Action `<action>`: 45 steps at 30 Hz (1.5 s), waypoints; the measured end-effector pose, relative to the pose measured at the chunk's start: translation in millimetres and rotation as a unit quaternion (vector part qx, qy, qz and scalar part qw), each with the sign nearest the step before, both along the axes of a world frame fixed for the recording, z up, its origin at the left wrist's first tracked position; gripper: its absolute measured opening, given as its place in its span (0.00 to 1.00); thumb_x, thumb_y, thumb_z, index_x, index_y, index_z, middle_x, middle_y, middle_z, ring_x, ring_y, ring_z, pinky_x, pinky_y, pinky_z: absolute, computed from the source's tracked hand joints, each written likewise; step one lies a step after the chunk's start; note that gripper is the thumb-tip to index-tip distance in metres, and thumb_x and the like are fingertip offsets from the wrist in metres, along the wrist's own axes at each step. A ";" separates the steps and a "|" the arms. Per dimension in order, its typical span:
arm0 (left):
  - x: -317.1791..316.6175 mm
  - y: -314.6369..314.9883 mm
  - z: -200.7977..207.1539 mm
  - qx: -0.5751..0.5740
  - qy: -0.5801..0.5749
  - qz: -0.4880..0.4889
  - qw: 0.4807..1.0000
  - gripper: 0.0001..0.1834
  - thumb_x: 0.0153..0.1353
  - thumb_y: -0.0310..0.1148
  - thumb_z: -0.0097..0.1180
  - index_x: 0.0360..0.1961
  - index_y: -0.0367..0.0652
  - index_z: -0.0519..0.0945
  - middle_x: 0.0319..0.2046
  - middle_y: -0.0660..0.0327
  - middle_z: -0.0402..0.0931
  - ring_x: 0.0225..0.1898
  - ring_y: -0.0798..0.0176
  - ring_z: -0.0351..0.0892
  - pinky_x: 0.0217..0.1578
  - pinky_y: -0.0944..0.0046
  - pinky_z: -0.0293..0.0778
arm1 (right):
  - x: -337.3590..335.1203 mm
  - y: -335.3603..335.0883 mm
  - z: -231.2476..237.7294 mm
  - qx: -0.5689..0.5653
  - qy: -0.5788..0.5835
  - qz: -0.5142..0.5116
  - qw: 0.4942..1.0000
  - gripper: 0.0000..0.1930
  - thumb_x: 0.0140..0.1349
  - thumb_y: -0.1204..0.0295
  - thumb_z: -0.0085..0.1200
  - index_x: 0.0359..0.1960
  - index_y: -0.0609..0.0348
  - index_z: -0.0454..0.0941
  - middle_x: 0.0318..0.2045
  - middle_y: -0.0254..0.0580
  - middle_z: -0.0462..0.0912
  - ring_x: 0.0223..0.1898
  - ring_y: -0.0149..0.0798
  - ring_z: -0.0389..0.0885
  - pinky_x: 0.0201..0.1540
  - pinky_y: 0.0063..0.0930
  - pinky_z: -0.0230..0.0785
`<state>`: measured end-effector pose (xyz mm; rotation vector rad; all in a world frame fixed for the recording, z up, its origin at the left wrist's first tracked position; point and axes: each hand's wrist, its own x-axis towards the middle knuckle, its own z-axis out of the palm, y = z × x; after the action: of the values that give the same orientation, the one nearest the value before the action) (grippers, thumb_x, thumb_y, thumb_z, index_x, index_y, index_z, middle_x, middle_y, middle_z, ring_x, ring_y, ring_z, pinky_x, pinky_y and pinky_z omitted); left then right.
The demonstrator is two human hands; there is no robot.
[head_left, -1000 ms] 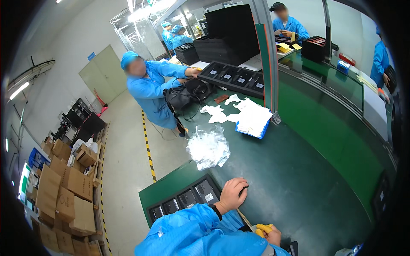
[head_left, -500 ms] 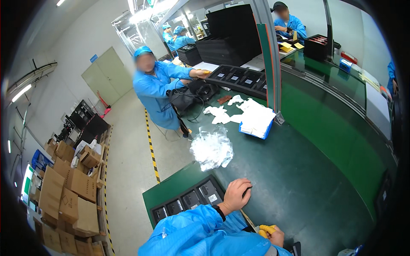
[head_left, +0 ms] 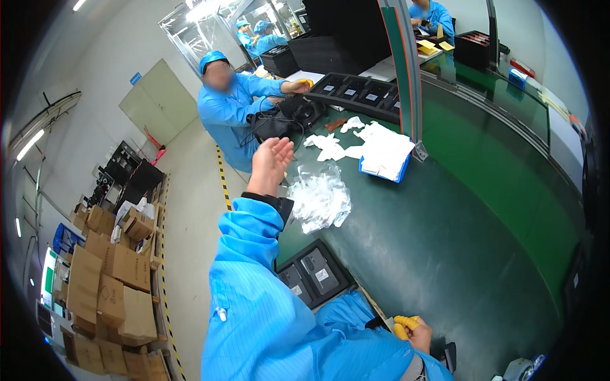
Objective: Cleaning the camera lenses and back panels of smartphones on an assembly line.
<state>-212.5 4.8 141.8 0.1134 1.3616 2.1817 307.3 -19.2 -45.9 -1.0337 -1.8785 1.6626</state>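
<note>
My left hand (head_left: 273, 164) is raised beyond the left side of the green table (head_left: 406, 247), its palm showing and its fingers loosely bent and apart, with nothing in it. Just to its right lies a heap of clear plastic bags (head_left: 319, 198). My right hand (head_left: 416, 331), with yellow finger covers, is by the near table edge. Its fingers are curled together, and whatever they may hold is hidden. A black tray (head_left: 337, 280) with flat dark devices (head_left: 314, 263) in its compartments lies near me, partly covered by my left sleeve.
Beyond the bags are crumpled white sheets (head_left: 327, 147) and a blue box (head_left: 386, 159) filled with white pieces. A co-worker (head_left: 232, 105) at the far left touches another black tray (head_left: 356, 92). A metal post (head_left: 410, 70) rises from the table. Cardboard boxes (head_left: 89, 286) stand left.
My left hand has lifted off the table beside the near tray and swung far and to the left, turning palm up. My right hand stays by the table edge. My sleeve now hides more of the tray.
</note>
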 end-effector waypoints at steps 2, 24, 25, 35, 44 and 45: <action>48.0 0.8 6.3 -0.022 0.144 -0.064 0.987 0.20 0.66 0.36 0.52 0.58 0.43 0.70 0.46 0.54 0.79 0.45 0.57 0.79 0.45 0.58 0.77 | -1.9 0.6 6.3 -0.005 -0.004 -0.006 1.000 0.12 0.55 0.79 0.64 0.43 0.58 0.85 0.28 0.33 0.74 0.23 0.22 0.70 0.27 0.17 0.65; 296.6 -22.9 -163.4 -0.209 0.570 -0.288 0.740 0.09 0.63 0.35 0.56 0.39 0.43 0.83 0.23 0.59 0.79 0.23 0.60 0.78 0.26 0.63 0.73 | -1.9 -4.1 7.1 -0.040 0.035 -0.044 0.998 0.11 0.53 0.84 0.62 0.39 0.63 0.86 0.26 0.30 0.74 0.24 0.20 0.66 0.26 0.15 0.60; 297.9 -21.8 -164.7 -0.196 0.591 -0.271 0.734 0.08 0.63 0.35 0.56 0.38 0.43 0.83 0.24 0.59 0.79 0.24 0.58 0.79 0.27 0.62 0.74 | -2.3 -4.7 4.6 -0.048 0.044 -0.049 0.997 0.11 0.52 0.84 0.63 0.39 0.63 0.86 0.26 0.30 0.74 0.24 0.20 0.66 0.26 0.15 0.60; 300.0 -20.4 -166.1 -0.183 0.632 -0.241 0.714 0.06 0.62 0.33 0.56 0.34 0.43 0.82 0.27 0.57 0.81 0.28 0.53 0.81 0.30 0.57 0.76 | -3.8 -3.9 11.6 -0.020 0.014 -0.044 0.999 0.11 0.51 0.83 0.63 0.38 0.63 0.86 0.25 0.29 0.74 0.24 0.20 0.66 0.26 0.15 0.60; 301.2 -20.2 -166.0 -0.187 0.638 -0.232 0.711 0.06 0.61 0.32 0.57 0.33 0.43 0.82 0.26 0.57 0.81 0.27 0.53 0.81 0.29 0.58 0.76 | -4.4 -3.4 12.1 -0.034 0.016 -0.044 0.998 0.11 0.51 0.83 0.64 0.38 0.63 0.86 0.25 0.29 0.74 0.24 0.20 0.66 0.26 0.15 0.59; 301.6 -20.0 -164.1 -0.188 0.636 -0.233 0.711 0.05 0.61 0.32 0.57 0.33 0.43 0.82 0.26 0.57 0.81 0.27 0.54 0.81 0.29 0.58 0.76 | -3.5 -4.4 8.4 -0.037 0.022 -0.046 0.998 0.11 0.51 0.83 0.64 0.38 0.63 0.86 0.25 0.29 0.74 0.24 0.20 0.66 0.26 0.15 0.59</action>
<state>89.1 -15.2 -22.3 1.8425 2.0480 1.1747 303.8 -23.6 -37.5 -1.0856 -1.7273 1.6995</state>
